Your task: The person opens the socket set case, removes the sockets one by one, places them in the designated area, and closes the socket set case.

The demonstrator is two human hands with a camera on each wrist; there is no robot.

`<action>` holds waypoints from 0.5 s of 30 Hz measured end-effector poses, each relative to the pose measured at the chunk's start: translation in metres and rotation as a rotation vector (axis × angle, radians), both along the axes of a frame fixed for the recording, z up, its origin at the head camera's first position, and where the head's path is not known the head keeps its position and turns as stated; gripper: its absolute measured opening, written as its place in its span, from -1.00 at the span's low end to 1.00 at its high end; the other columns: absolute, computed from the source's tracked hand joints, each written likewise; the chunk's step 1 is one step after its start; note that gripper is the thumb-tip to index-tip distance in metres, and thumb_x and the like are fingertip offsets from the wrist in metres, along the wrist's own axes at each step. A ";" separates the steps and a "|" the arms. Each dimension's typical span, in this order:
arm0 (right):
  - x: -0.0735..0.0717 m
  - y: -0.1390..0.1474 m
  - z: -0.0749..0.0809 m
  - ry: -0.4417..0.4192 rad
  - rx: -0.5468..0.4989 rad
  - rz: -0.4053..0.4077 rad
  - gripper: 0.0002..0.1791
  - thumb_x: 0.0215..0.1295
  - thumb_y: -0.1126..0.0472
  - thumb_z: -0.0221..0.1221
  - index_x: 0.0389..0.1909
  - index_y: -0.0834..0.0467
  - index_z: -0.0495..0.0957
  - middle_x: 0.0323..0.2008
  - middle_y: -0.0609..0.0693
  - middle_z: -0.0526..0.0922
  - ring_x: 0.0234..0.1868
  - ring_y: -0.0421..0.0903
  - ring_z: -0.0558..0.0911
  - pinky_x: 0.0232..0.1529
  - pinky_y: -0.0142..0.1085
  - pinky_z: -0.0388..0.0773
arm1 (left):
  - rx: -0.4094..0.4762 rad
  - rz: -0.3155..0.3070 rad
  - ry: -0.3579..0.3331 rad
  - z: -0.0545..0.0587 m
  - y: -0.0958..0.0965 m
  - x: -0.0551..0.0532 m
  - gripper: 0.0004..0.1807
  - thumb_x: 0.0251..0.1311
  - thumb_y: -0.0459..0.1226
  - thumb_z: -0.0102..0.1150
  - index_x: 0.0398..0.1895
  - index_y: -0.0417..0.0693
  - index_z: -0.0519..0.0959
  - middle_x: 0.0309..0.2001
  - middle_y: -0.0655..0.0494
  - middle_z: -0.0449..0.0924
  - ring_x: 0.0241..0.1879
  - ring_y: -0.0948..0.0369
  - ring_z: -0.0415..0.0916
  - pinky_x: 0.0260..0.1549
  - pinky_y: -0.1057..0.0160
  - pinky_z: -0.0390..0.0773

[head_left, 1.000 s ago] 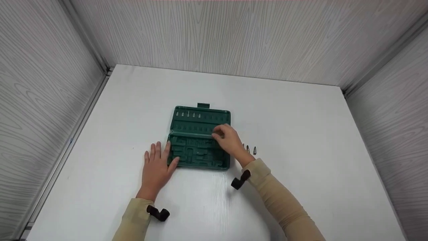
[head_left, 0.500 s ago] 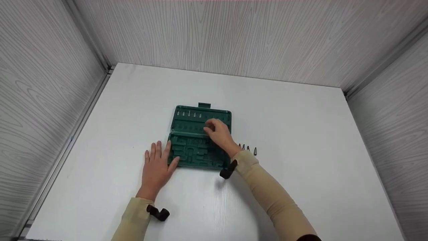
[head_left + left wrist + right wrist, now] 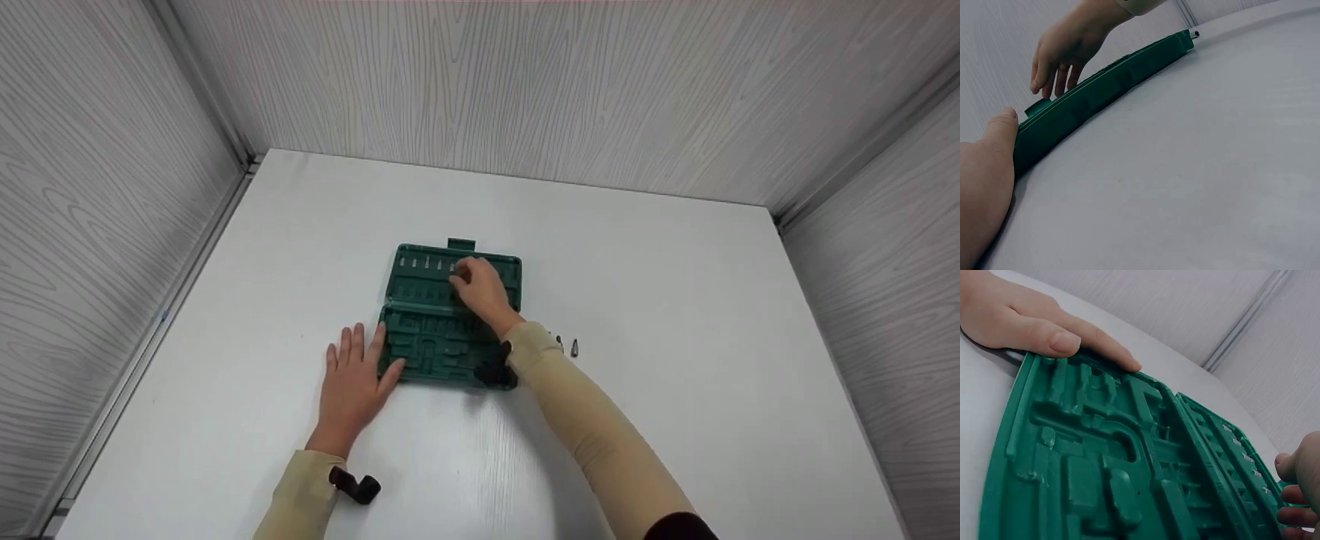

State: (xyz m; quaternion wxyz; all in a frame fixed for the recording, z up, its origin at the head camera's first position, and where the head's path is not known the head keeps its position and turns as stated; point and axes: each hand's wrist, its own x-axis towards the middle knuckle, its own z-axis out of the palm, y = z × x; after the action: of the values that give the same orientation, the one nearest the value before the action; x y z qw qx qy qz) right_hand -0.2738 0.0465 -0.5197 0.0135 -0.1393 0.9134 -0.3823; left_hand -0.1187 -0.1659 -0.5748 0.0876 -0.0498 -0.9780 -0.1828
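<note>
A dark green plastic case (image 3: 427,349) lies open and flat on the table, its lid half (image 3: 420,289) on the far side. Several small metal bits (image 3: 427,262) stand in the lid's far row of slots. My left hand (image 3: 351,394) lies flat at the case's left side, its thumb and index finger resting on the edge. Over the lid, just right of the seated bits, is my right hand (image 3: 480,289), its fingers bent downward. Whether its fingertips pinch anything is hidden in every view. To the right of the case lies a loose bit (image 3: 574,347), with another partly behind the sleeve.
The white table (image 3: 675,300) runs up to pale wood-grain panels (image 3: 525,90) at the back and both sides. A latch tab (image 3: 461,244) sticks out from the lid's far edge. Black wrist cameras (image 3: 356,486) sit on both forearms.
My right hand has moved left and away from me across the lid, up to the row of seated bits. My left hand stays at the case's edge.
</note>
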 end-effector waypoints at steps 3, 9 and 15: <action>-0.006 -0.003 0.000 -0.018 -0.007 -0.025 -0.76 0.34 0.18 0.10 -0.04 0.17 0.53 -0.12 0.01 0.52 -0.12 -0.12 0.50 -0.10 -0.24 0.44 | -0.004 0.001 0.011 0.003 -0.002 -0.001 -0.20 0.28 0.27 -0.33 0.45 0.03 0.03 0.40 -0.24 -0.04 0.40 -0.13 -0.21 0.27 -0.16 -0.21; -0.014 -0.008 0.002 -0.031 -0.006 -0.067 -0.75 0.34 0.19 0.09 -0.04 0.18 0.54 -0.13 0.03 0.50 -0.13 -0.10 0.51 -0.09 -0.23 0.44 | 0.001 -0.002 0.009 0.003 -0.001 -0.001 -0.20 0.27 0.28 -0.32 0.46 0.04 0.02 0.40 -0.24 -0.03 0.40 -0.13 -0.21 0.26 -0.16 -0.21; -0.021 -0.010 0.001 -0.047 0.082 -0.075 -0.72 0.30 0.15 0.13 -0.02 0.17 0.55 -0.12 0.04 0.51 -0.11 -0.08 0.49 -0.07 -0.21 0.44 | 0.001 -0.002 0.009 0.001 0.002 -0.001 -0.19 0.27 0.29 -0.36 0.46 0.06 0.02 0.40 -0.24 -0.04 0.40 -0.12 -0.21 0.26 -0.16 -0.21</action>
State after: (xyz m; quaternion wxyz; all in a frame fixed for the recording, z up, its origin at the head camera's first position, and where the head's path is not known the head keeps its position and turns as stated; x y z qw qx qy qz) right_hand -0.2949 0.0365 -0.5190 0.0263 -0.0954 0.9323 -0.3478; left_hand -0.1202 -0.1640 -0.5734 0.0920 -0.0514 -0.9774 -0.1833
